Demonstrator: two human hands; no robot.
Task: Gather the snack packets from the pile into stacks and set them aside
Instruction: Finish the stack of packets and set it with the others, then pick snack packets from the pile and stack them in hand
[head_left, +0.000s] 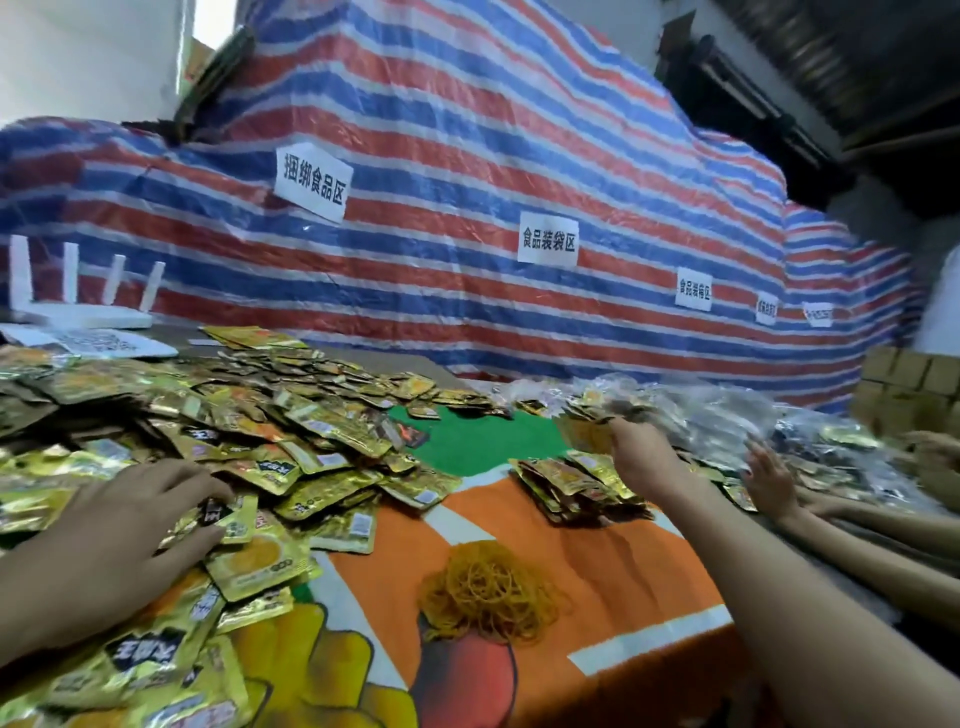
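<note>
A big pile of gold snack packets (218, 431) covers the left half of the table. My left hand (130, 514) lies on the pile's near edge, fingers spread over a few packets. My right hand (636, 447) reaches out to the far right and grips a bundle of gold packets (597, 421) held above the table. Just below it lie gathered stacks of packets (576, 488) on the orange cloth.
A heap of yellow rubber bands (491, 592) sits on the orange and green table cover (519, 519). Another person's hands (774, 478) work at bagged packets (727, 415) on the right. A striped tarp (467, 208) with paper labels rises behind. A white router (83, 306) stands at far left.
</note>
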